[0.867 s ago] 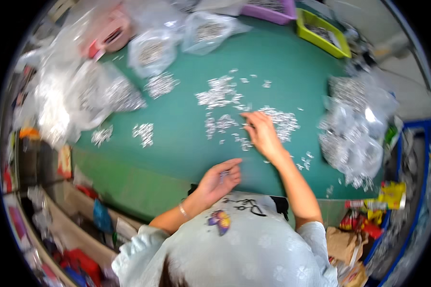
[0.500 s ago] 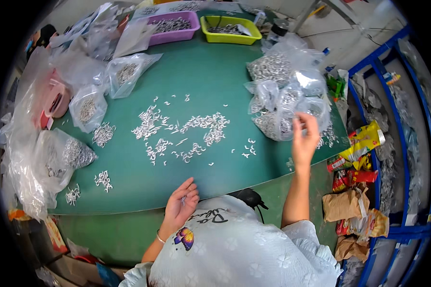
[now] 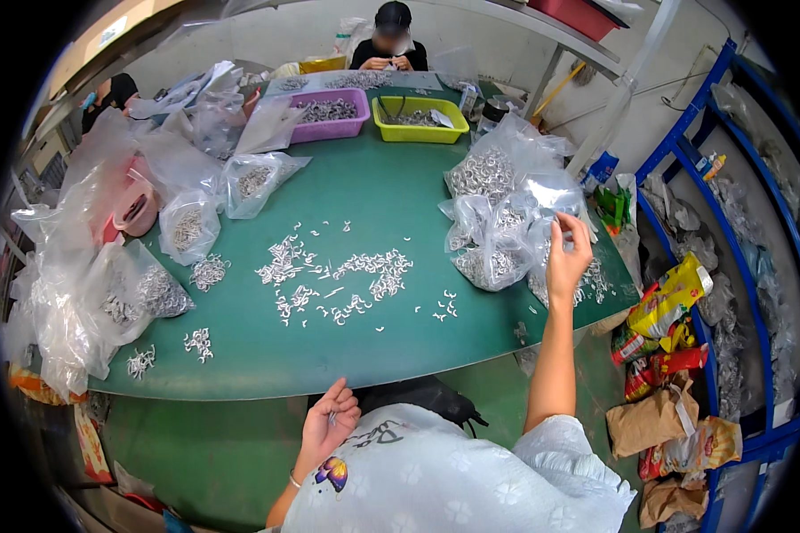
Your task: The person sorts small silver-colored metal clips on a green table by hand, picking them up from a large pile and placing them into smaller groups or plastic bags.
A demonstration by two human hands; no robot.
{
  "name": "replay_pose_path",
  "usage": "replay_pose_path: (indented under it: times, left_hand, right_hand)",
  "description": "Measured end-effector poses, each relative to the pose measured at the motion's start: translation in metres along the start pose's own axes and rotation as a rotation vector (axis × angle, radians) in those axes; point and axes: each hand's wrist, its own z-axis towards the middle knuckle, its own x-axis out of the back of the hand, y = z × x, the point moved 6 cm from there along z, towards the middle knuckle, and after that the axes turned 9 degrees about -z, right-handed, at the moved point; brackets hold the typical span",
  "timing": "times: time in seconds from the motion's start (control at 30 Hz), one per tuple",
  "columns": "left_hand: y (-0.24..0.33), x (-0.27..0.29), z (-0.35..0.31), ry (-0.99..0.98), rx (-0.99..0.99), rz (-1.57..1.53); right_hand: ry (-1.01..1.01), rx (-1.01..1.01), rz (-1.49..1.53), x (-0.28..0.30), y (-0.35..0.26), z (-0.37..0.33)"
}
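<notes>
- Left hand (image 3: 331,421): at table's (image 3: 240,369) near edge, curled round silvery piece (image 3: 332,416)
- Right hand (image 3: 568,258): raised by right bags (image 3: 493,263), fingers bent, can't tell grip
- Metal pieces (image 3: 388,277): scattered mid-table
- Shirt (image 3: 444,471): dark lettering

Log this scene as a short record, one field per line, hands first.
Left hand: below the table's near edge, fingers curled, apparently around a small metal piece
Right hand: raised near the clear bags at the table's right; contact and contents unclear
Surface: green table
Loose parts: small curved silvery pieces scattered mid-table, smaller piles to the left
Bins: purple bin and yellow-green bin, side by side toward the far end
Far end: a person, hands together
</notes>
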Motion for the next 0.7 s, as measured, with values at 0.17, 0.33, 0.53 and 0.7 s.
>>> replay_pose_path:
  times: [0.17,0.33,0.53,0.7]
  left_hand:
    - [-0.018,0.01,-0.01,0.089,-0.04,0.129]
    - [-0.018,0.013,-0.039,0.301,-0.139,0.093]
    - [0.041,0.025,-0.055,0.196,-0.346,-0.061]
    - [0.094,0.003,-0.076,0.184,-0.651,-0.069]
  right_hand:
    - [-0.294,0.037,-0.119,-0.061,0.08,0.024]
    - [-0.284,-0.058,0.023,-0.055,0.067,0.015]
    - [-0.347,0.098,0.178,-0.014,-0.022,-0.051]
    - [-0.619,0.149,0.342,-0.027,-0.088,-0.111]
